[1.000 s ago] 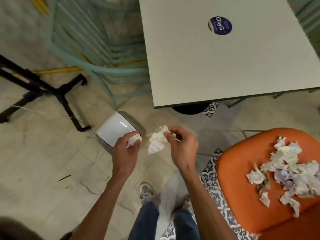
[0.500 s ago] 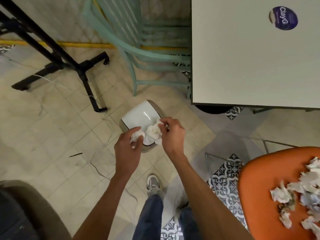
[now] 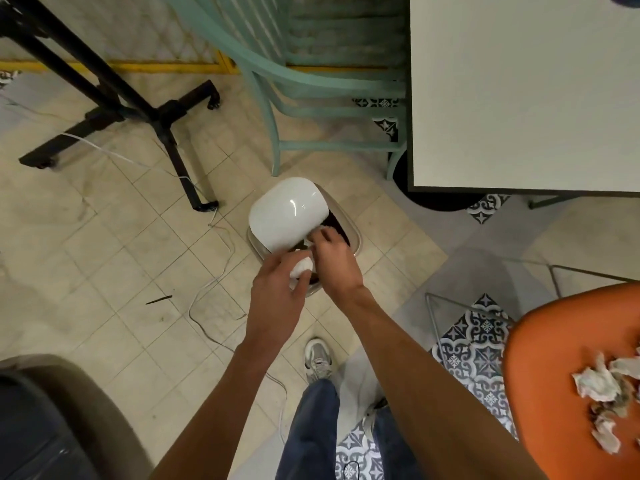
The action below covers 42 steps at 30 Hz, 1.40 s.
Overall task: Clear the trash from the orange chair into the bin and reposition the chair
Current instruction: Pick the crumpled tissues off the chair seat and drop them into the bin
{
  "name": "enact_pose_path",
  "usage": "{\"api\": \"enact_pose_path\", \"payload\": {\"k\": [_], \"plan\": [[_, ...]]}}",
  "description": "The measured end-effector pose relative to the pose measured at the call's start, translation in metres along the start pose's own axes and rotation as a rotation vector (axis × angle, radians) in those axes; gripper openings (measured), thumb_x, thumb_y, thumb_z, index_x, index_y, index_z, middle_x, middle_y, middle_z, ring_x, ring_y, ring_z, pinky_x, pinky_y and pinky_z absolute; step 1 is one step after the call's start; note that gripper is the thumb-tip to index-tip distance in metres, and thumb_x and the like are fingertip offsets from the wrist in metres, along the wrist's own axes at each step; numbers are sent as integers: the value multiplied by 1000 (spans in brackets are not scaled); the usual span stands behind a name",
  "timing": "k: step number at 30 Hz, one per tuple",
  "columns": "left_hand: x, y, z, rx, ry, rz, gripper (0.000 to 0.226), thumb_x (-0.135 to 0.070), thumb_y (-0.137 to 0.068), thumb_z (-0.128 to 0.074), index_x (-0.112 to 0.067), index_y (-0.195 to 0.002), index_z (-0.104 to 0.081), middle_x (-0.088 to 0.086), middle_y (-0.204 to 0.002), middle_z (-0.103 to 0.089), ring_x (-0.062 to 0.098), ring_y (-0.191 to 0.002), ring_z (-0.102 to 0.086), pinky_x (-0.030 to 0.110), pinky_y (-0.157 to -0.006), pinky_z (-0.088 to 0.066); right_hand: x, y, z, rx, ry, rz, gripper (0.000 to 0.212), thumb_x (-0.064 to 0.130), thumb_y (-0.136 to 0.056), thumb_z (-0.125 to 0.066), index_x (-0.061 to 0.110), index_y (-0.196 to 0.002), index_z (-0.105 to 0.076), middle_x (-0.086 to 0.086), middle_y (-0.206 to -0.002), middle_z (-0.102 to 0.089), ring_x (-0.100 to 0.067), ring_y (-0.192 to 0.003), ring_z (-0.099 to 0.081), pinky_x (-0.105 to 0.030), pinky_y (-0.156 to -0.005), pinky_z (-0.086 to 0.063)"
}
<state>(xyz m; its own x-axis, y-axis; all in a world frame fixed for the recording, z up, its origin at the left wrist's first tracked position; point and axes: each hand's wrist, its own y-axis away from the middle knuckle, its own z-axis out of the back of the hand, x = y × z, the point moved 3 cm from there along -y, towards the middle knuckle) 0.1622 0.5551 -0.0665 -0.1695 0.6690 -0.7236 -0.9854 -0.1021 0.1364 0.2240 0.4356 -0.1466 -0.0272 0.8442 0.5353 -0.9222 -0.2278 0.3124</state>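
Landmark: the bin (image 3: 355,237), standing on the tiled floor.

Far left of the bin and beyond it: black stand (image 3: 149,112), its legs spread over the tiles. A white cable (image 3: 207,289) runs across the floor from the stand's foot and curls past the bin's left side.

Bin itself: white lid (image 3: 289,213) tipped up on the left half, with the dark opening exposed on the right half.

Left hand (image 3: 277,299): at the bin's near edge, just this side of the opening, its fingers curled tight on a paper wad (image 3: 300,270). The wad is outside the opening, level with the near rim.

Right hand (image 3: 334,261): directly over the opening, touching or nearly touching the left hand, with the fingertips bent down toward the lid's edge. A white scrap (image 3: 309,241) shows at the fingertips, at the opening; cannot tell whether the fingers pinch it or are apart from it.

Near side of the bin: one shoe (image 3: 318,358).

Behind the bin: teal chair (image 3: 311,84). Behind and right of the bin: table (image 3: 519,98), pale top.

Well right of the bin, toward the near side: orange chair (image 3: 561,375), with crumpled paper (image 3: 602,389) lying heaped on its seat at the frame's right edge.
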Motion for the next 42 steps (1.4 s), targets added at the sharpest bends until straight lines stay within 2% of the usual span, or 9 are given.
{"api": "enact_pose_path", "payload": {"k": [4,9,14,17,20,23,30,36,42], "plan": [[2,-3,-12,76,-159,-54,37,-17,-99,-69,-26,-134,-64,0,-126,-58,18,-114,-60,30,-91,-57,-4,-6,8,115,-385,-107,40,21,-107,-43,22,-144,-60,-2,-147,-56,-24,-134,-53,-43,-113,-46],[2,-16,-40,206,-497,-62,40,-13,-94,-72,-19,-132,-60,9,-131,-55,30,-123,-56,40,-88,-61,2,0,34,150,-796,-248,27,43,-101,-55,43,-120,-74,10,-115,-77,-14,-114,-71,-43,-103,-55],[6,-39,-69,343,-800,-76,60,-18,-92,-76,-11,-145,-48,19,-144,-47,36,-134,-49,44,-111,-49,-2,3,45,159,-698,-140,27,45,-103,-53,46,-122,-72,9,-113,-77,-12,-111,-72,-46,-104,-56],[14,-47,-78,437,-869,-97,59,-25,-97,-67,-6,-148,-44,23,-146,-45,36,-135,-47,43,-112,-47,-7,4,46,96,-436,5,30,44,-104,-54,50,-129,-68,10,-122,-75,-10,-117,-70,-44,-108,-54],[15,-48,-79,445,-823,-154,52,-26,-99,-65,-5,-144,-48,20,-140,-54,31,-127,-55,39,-105,-50,-14,14,47,79,-196,107,60,15,-102,-62,45,-153,-49,8,-160,-49,-16,-138,-57,-39,-115,-50],[5,-40,-71,416,-711,-191,49,-26,-100,-63,-10,-144,-50,15,-140,-55,29,-128,-55,38,-104,-52,-18,22,49,20,-135,113,82,-5,-93,-66,31,-162,-39,1,-169,-37,-27,-140,-56,-45,-112,-53],[-24,-14,-55,309,-562,-191,48,-20,-95,-68,-22,-140,-52,2,-128,-63,23,-113,-64,41,-83,-62,-24,70,78,-178,-252,59,51,6,-101,-56,24,-149,-51,2,-155,-54,-31,-112,-71,-46,-90,-63],[-72,5,-71,304,-564,-289,55,-24,-97,-68,-21,-149,-48,5,-144,-60,24,-130,-59,41,-100,-58,-68,131,99,-339,-161,-134,43,23,-109,-56,23,-151,-53,-1,-164,-45,-25,-141,-55,-40,-109,-54],[-145,29,-118,318,-535,-439,48,-21,-97,-65,-17,-144,-56,7,-137,-65,27,-119,-64,40,-93,-58,-145,205,125,-465,-182,-318,40,27,-108,-56,18,-147,-57,-5,-160,-51,-29,-138,-57,-43,-109,-52]]}}
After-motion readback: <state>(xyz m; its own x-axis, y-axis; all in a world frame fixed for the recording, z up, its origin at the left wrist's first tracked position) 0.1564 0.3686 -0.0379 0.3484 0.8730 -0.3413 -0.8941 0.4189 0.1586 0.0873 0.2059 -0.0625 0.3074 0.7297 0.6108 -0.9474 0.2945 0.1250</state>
